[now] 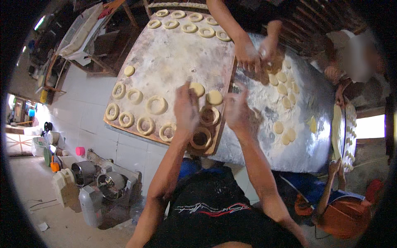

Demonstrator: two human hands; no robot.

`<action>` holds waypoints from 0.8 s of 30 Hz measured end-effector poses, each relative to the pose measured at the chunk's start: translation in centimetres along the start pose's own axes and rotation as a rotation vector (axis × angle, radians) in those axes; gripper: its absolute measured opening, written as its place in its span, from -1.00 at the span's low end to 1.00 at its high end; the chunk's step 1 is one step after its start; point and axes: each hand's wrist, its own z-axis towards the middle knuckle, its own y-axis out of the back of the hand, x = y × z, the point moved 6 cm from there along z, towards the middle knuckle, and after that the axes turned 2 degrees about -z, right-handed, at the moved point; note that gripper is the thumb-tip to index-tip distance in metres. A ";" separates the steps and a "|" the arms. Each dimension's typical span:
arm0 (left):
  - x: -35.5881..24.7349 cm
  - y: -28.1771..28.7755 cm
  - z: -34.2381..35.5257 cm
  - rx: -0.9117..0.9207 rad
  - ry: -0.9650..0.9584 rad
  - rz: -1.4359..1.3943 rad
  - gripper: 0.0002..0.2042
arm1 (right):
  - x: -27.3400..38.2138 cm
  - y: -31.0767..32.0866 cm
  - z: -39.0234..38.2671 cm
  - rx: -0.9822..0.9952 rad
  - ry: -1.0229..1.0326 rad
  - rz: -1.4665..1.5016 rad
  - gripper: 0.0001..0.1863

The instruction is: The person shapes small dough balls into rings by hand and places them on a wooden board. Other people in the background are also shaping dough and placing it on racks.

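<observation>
Left hand [185, 108] fingers curled shut over a dough ring [209, 115]; right hand [237, 110] fingers spread open beside it, above the floured board [173, 58].

My single head view: fisheye, looking steeply down over own forearms onto floured board [173, 62] and metal table [306, 136], close range; edges bend, corners dark.

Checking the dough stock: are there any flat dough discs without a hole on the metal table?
Yes, several round uncut dough discs lie on the floured metal table, right of the wooden board.
</observation>
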 end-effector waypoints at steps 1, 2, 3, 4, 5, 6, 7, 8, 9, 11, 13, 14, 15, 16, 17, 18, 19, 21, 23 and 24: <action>0.8 0.0 0.3 0.027 0.033 -0.039 -0.68 | -1.0 0.4 0.6 0.011 -0.088 0.018 -0.57; 1.7 -0.2 0.4 0.119 0.099 -0.078 -0.67 | -2.0 0.7 1.1 0.011 -0.210 0.069 -0.56; 2.5 -0.4 0.4 0.165 0.177 -0.101 -0.67 | -3.3 1.0 1.4 0.001 -0.397 0.108 -0.54; 2.5 -1.2 0.1 0.337 0.141 -0.088 -0.66 | -3.0 0.3 2.0 0.152 -0.342 -0.006 -0.53; 2.5 -1.7 -0.2 0.458 0.114 -0.059 -0.65 | -3.1 -0.4 2.3 0.292 -0.343 -0.131 -0.52; 2.3 -2.2 -0.8 0.581 0.071 -0.046 -0.64 | -3.1 -1.1 2.6 0.411 -0.337 -0.270 -0.51; 1.8 -2.0 -0.9 0.586 -0.048 0.037 -0.59 | -2.1 -1.7 3.3 0.419 -0.203 -0.226 -0.55; 1.8 -2.0 -0.9 0.584 -0.029 0.047 -0.58 | -1.5 -2.0 3.9 0.406 -0.129 -0.286 -0.57; 1.8 -1.7 -0.9 0.568 -0.020 0.040 -0.57 | -1.3 -2.5 4.2 0.447 -0.104 -0.359 -0.58; 1.5 -1.0 -0.6 0.517 0.033 -0.021 -0.57 | -0.8 -3.5 4.5 0.538 -0.023 -0.372 -0.60; 1.4 -0.3 -0.2 0.468 0.157 -0.117 -0.57 | -0.5 -3.8 4.3 0.600 0.072 -0.287 -0.61; 1.7 -0.1 -0.1 0.458 0.262 -0.110 -0.58 | -0.4 -3.5 4.1 0.615 0.125 -0.132 -0.59; 1.1 0.3 0.0 0.362 0.278 -0.168 -0.60 | -0.9 -2.7 4.0 0.588 0.108 -0.092 -0.59; 0.9 0.7 -0.2 0.280 0.351 -0.176 -0.63 | -1.2 -1.3 3.6 0.547 0.163 0.000 -0.59; -0.1 -0.1 -0.3 0.301 0.325 -0.231 -0.64 | -3.2 0.5 3.4 0.458 -0.051 0.064 -0.58; -1.1 -1.0 -0.7 0.306 0.302 -0.267 -0.65 | -5.0 2.6 2.9 0.369 -0.183 0.166 -0.57; -2.2 -2.0 -1.0 0.287 0.256 -0.290 -0.66 | -7.0 4.8 2.2 0.274 -0.339 0.270 -0.56; -4.2 -6.8 -2.2 0.481 0.209 -0.255 -0.68 | -9.4 8.8 1.3 0.143 -0.321 -0.144 -0.53; -7.0 -11.7 -2.9 0.485 -0.060 -0.303 -0.69 | -10.6 11.8 0.1 -0.015 -0.247 -0.453 -0.52; -7.4 -14.3 -3.6 0.488 -0.093 -0.142 -0.69 | -10.5 12.9 -0.8 -0.086 -0.172 -0.549 -0.54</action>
